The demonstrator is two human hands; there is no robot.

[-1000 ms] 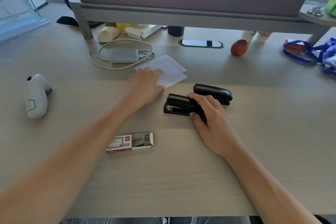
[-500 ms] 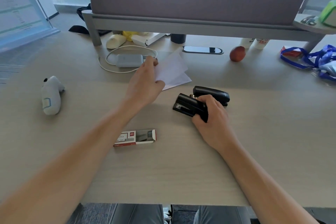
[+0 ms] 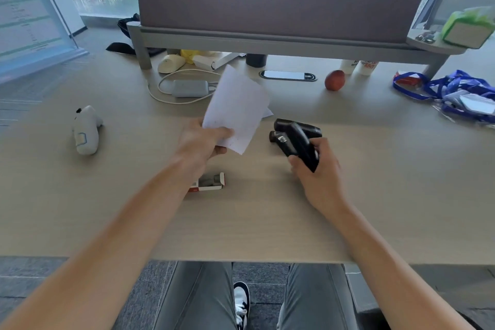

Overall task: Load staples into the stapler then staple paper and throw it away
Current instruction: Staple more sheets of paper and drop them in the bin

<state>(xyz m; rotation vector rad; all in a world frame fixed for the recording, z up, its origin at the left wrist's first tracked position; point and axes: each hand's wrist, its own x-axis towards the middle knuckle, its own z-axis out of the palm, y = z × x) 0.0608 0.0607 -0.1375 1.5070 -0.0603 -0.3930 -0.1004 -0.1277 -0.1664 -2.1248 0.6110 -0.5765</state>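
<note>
We have the paper sheets [image 3: 235,110] pinched at their lower corner in our left hand [image 3: 199,142], lifted above the middle of the desk [image 3: 401,195]; they are thin and floppy, so we judge they should be held near the edge to be stapled. Our right hand [image 3: 318,177] grips the black stapler [image 3: 297,142] round its rear, raised and tilted; it looks rigid, fairly heavy and smooth. The staple box [image 3: 210,182] lies open nearer the desk's front edge.

Both bare forearms reach forward; left hand [image 3: 199,142] pinches paper [image 3: 237,110], right hand [image 3: 320,177] grips a black stapler [image 3: 297,142].
</note>
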